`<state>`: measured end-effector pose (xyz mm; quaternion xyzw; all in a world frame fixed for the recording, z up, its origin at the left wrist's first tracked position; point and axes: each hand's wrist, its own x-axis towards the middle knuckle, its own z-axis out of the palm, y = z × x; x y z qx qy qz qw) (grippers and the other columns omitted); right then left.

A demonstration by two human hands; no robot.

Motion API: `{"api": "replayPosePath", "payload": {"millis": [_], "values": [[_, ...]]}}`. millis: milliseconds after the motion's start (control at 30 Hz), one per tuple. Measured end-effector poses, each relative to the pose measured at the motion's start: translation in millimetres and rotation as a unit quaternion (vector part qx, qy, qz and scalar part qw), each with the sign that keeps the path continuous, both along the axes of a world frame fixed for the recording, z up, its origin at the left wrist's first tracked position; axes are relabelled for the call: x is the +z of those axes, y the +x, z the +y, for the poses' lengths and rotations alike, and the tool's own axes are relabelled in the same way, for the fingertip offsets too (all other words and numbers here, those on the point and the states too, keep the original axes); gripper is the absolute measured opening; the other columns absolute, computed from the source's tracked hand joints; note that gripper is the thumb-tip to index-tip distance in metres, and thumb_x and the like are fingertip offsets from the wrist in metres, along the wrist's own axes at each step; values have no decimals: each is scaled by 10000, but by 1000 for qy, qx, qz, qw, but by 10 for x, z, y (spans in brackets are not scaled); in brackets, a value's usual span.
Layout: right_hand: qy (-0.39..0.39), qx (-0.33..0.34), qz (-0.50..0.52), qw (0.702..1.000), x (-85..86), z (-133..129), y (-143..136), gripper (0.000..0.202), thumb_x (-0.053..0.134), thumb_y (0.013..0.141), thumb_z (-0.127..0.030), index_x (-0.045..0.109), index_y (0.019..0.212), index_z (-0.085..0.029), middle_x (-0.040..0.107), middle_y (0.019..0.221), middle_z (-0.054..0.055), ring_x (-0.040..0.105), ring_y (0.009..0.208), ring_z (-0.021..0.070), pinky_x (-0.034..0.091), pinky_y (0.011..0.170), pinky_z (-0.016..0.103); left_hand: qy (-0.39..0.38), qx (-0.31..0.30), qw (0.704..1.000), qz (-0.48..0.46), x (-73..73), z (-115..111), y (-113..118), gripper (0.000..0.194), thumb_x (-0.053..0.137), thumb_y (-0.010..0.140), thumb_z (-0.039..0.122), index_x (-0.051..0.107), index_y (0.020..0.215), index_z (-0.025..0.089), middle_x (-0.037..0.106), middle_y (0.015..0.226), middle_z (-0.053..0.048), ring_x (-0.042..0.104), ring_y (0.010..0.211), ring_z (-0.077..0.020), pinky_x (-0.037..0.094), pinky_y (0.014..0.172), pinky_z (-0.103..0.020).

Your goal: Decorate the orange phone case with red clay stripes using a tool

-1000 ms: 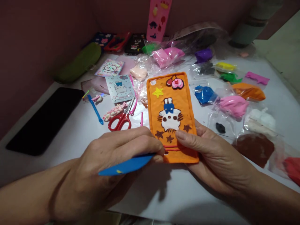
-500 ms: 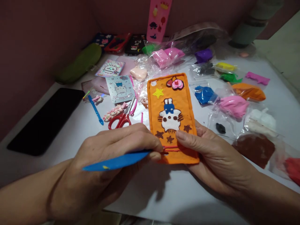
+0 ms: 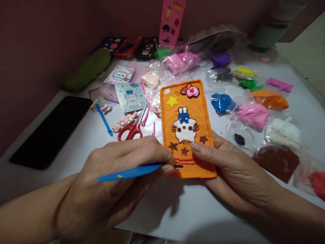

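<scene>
Closely, left grip (image 3: 119,157) pinches tool (image 3: 132,173); right grip (image 3: 236,173) clasps case (image 3: 186,128).

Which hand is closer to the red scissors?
Left. The left hand is just on the near side of the red scissors, while the right hand is farther off to the right, holding the orange case.

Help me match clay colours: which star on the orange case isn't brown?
The yellow star, high on the left of the orange case, near the cherries; the three brown stars are grouped lower down.
</scene>
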<state>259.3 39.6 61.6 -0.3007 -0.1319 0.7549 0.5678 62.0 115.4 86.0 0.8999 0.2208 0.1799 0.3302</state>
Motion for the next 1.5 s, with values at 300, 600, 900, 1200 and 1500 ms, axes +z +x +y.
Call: {"api": "replayPosePath", "payload": {"millis": [300,600,900,1200,1500], "values": [[1,-1,8,1000,-18,23,-3,335,703,904,-117,634,1209,-236,763,1101,26,738,976,194,597,913,352,-4,-21,1000,15,2,18,-7,156,467,975,186,596,1003,269,690,838,26,638,652,-102,452,558,-182],[-6,1,9,1000,-22,-7,10,382,723,882,-107,613,1234,-206,755,1135,57,735,1006,218,596,914,360,27,-23,999,-16,22,-1,-19,159,508,970,155,570,1022,293,692,879,25,675,734,-123,501,583,-189],[-27,-4,6,1000,-7,30,9,478,803,796,-100,618,1226,-198,765,1123,62,747,987,223,538,1031,421,-1,-9,1000,-14,14,-4,-10,194,474,957,135,605,1011,268,695,808,29,644,645,-102,508,603,-185],[-41,-29,24,998,18,-7,22,784,807,788,-85,431,1458,-244,765,1124,77,750,994,242,612,896,391,12,-6,999,-42,57,1,2,158,506,959,138,599,986,263,658,784,51,618,633,-80,502,612,-171],[-42,-37,26,998,23,-5,8,795,790,809,-77,398,1481,-239,776,1091,70,765,934,236,632,789,349,50,-10,996,-79,-22,-23,19,132,489,968,150,604,973,215,652,751,13,605,615,-104,473,573,-201]]}}
